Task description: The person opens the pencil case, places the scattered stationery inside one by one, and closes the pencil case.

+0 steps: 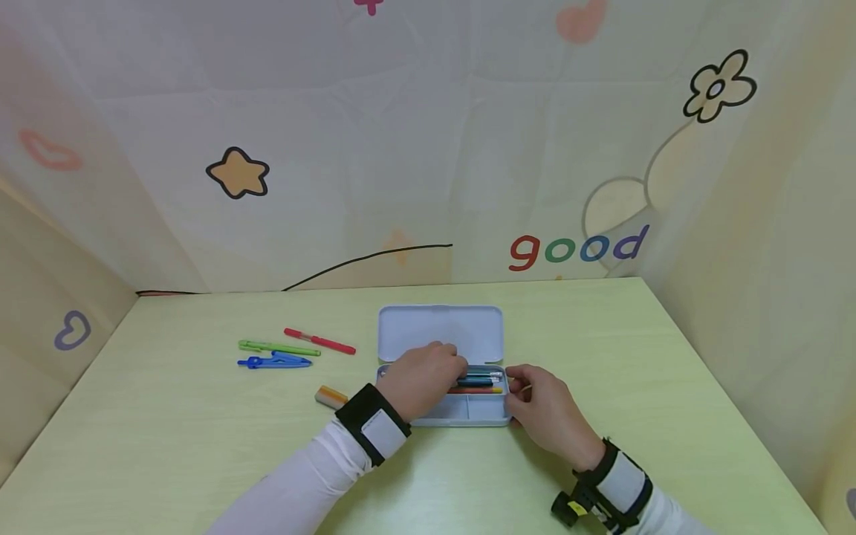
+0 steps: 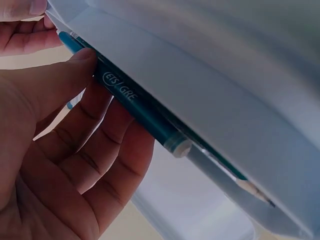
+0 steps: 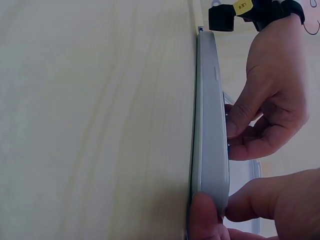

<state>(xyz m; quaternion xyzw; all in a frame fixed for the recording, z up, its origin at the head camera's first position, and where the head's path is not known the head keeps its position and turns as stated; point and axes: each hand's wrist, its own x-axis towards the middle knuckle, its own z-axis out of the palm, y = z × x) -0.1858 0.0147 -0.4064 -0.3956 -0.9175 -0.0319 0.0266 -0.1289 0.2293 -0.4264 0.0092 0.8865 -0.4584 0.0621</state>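
Note:
A pale blue pencil case lies with its lid folded back. My left hand reaches over its back compartment. In the left wrist view, its thumb and fingers pinch a dark teal pen lettered "ETS/GRE". A green pencil with a sharpened tip lies along the case wall beside that pen. An orange pencil with a yellow end shows in the same compartment, partly under the left hand. My right hand grips the right end of the case, thumb and fingers on either side of its edge.
Left of the case lie a red pen, a light green pen and a blue drawing compass. Nearer, an orange and white eraser sits beside the left wrist. A divider splits the front of the case. A printed curtain stands behind the table.

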